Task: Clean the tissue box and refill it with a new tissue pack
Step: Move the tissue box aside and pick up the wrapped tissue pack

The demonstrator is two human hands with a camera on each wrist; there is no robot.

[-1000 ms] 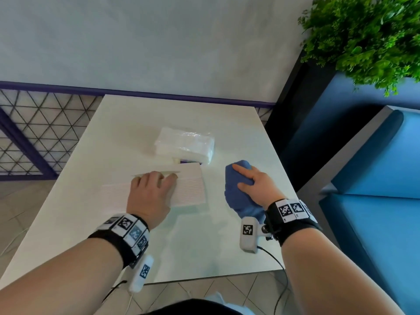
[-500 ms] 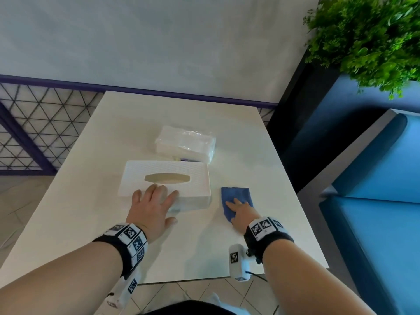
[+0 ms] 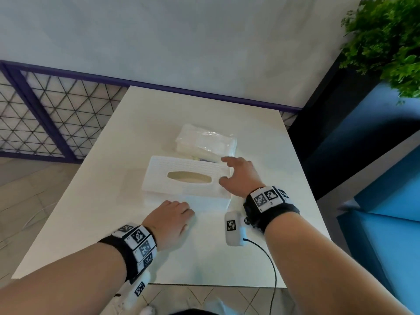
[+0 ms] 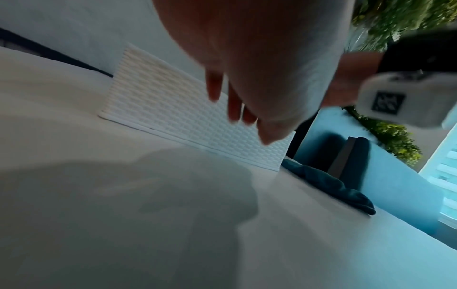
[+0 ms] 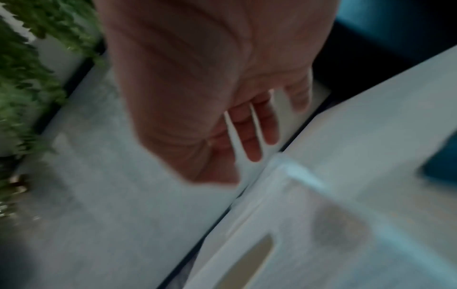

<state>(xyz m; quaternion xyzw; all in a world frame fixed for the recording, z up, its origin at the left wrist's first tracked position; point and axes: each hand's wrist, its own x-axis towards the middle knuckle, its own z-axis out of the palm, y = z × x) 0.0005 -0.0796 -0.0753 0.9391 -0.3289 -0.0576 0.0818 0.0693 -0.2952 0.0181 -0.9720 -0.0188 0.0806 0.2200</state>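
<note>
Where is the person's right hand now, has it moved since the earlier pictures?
Yes. The right hand left the blue cloth and went forward-left to the right end of the white plastic tissue box.

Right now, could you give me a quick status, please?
Left hand open before box. Right hand open at its right end. Pack behind, unopened.

Head view: bright, even daylight; glossy surface [image 3: 204, 258] shows soft reflections; plant [image 3: 391, 42] at the frame edge is stretched and blurred. Both wrist views: dim, bluish, motion-blurred; hands out of focus.
</note>
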